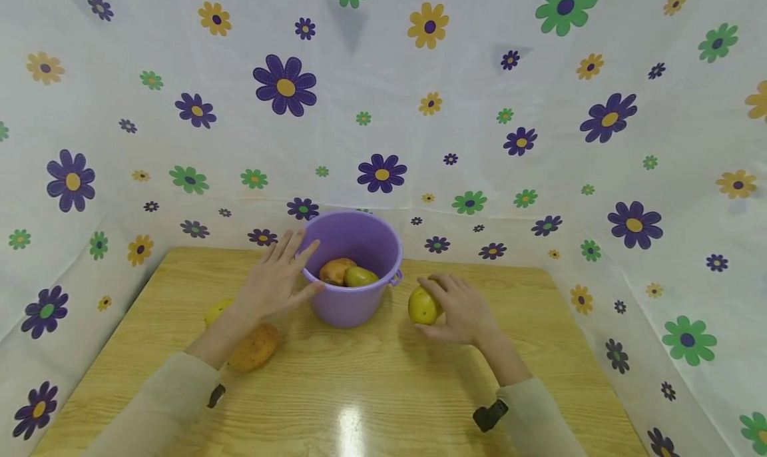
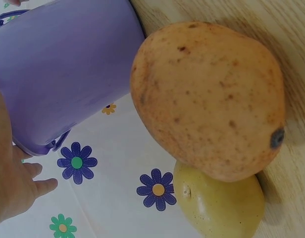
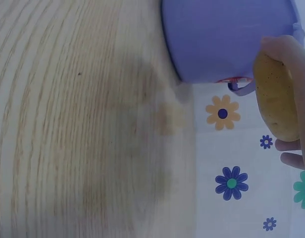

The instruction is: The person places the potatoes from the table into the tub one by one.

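Head view showed your right hand curled round a smooth, rounded yellow fruit, thumb and fingers clamped on it, just right of the purple plastic bucket and near the middle of the wooden table. The right wrist view showed the same speckled yellow skin pressed against your palm, close to the bucket's small side handle.

Your left hand had its fingers straight and spread apart, the fingertips resting against the bucket's left rim. The bucket was a glossy, tapered tub standing toward the table's far edge; inside lay an orange-brown fruit and a greenish pear-shaped one, touching.

Under your left forearm, toward the table's left edge, lay a matte, freckled orange mango, oval and blunt-ended, touching a smooth pale yellow fruit behind it. The table's top showed light wood grain with a glossy sheen.
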Tool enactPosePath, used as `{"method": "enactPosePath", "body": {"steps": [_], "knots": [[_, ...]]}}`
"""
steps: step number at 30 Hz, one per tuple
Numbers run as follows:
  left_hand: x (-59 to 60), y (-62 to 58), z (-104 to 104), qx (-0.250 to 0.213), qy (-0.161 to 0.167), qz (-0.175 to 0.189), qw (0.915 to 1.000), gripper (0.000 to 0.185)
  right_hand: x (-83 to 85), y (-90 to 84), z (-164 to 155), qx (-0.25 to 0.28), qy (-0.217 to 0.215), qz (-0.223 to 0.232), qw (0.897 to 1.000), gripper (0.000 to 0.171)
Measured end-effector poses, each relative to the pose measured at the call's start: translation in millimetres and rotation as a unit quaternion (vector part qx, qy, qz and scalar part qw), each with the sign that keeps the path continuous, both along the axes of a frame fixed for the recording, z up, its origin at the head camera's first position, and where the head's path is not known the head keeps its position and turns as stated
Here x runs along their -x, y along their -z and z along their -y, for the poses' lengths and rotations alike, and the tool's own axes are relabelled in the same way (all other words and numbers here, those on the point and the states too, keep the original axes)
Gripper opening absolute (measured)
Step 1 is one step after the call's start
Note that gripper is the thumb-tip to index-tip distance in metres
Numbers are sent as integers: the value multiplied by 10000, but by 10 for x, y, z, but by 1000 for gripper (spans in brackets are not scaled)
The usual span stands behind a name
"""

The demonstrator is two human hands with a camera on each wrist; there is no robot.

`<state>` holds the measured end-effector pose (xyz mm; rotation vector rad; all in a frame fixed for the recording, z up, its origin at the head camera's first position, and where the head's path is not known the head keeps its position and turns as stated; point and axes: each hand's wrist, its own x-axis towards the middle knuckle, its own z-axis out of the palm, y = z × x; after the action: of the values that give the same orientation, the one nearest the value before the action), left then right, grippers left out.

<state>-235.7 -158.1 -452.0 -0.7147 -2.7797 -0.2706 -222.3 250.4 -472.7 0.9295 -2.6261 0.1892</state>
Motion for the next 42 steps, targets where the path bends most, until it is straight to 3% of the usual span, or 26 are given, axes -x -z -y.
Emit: {"method": "enactPosePath", "body": {"steps": [13,22,42], "knots": [[13,14,-7,-82,9,16,10000,87,-2,-165,64,519,-116,-546,9971,87],[22,20,-6,-97,20,-68,9999,87,29,-342,143,997,-529,-1007,9885,88],[10,19,-13,-223,31,-21,9997,87,168,-531,324,1261,-921,-1236,9800,91]]}}
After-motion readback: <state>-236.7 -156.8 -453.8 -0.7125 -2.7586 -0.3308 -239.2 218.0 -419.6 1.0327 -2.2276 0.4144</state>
